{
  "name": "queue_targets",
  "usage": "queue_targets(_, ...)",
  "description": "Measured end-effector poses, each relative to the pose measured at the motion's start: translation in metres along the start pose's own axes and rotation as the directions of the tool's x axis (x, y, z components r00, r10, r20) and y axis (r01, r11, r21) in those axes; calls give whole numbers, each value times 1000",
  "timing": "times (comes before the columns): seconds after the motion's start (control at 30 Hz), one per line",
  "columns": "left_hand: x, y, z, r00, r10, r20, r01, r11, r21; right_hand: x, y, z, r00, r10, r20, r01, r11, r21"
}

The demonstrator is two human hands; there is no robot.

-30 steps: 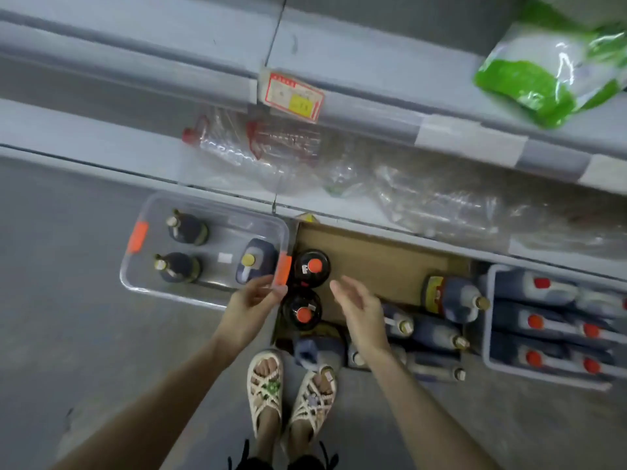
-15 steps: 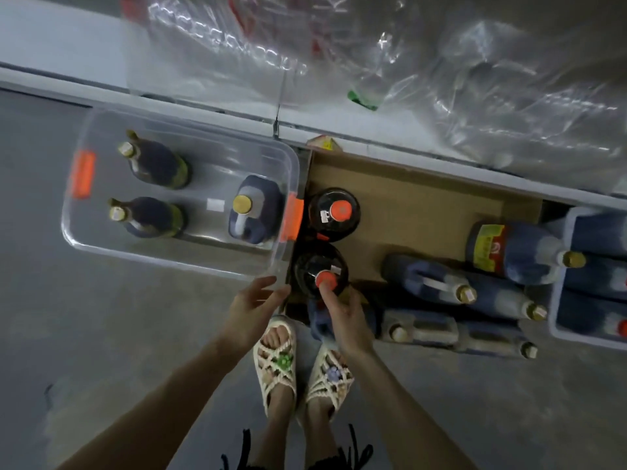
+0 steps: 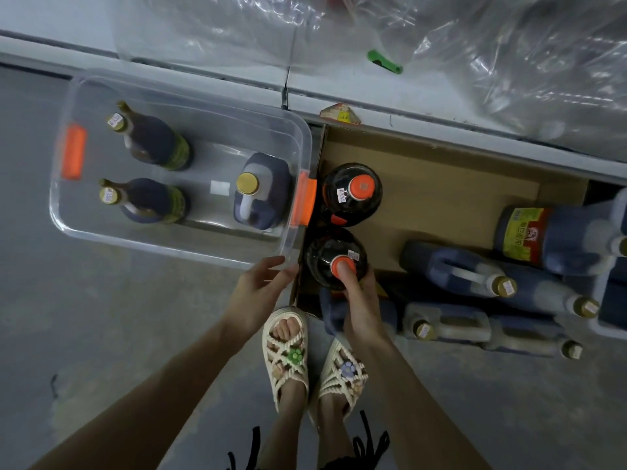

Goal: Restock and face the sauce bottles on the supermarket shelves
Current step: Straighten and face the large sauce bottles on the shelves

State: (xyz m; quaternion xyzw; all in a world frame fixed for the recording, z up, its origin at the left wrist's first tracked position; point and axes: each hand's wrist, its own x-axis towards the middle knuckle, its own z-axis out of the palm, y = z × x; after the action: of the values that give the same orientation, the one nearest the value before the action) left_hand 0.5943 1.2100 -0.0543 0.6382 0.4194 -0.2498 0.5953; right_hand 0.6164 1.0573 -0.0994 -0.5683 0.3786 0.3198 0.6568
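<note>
Right hand (image 3: 359, 300) clamped on near bottle (image 3: 322, 256), upright.
Fingers (image 3: 346, 272) curled round its neck, thumb on orange cap; bottle directly beneath them, long axis vertical, in cardboard tray (image 3: 441, 198). Left hand (image 3: 261, 286), loosely spread, touches clear bin (image 3: 169, 246) just left. Likely straight-up lift.

The right hand (image 3: 360, 301) grips the nearer orange-capped bottle (image 3: 324, 257) while the left hand (image 3: 259, 288) touches the clear bin (image 3: 163, 245).
</note>
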Motion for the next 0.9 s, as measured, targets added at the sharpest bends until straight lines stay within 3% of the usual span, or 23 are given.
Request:
queue_targets(0.27,-15,4,-7,999,28,35,-30,998,57,-6,-20,8,999,-41,-14,42,998,43)
queue_targets(0.4,-30,17,-7,998,33,46,-34,999,26,-24,-37,9,997,-69,-44,64,993,-95)
queue_targets(0.73,-96,91,-11,985,148,84,-145,989,-41,-109,-118,11,997,-77,1,77,994,-74)
queue_targets(0.9,-141,140,-15,960,246,134,-245,969,-21,-166,-178,12,983,-180,19,181,974,-137)
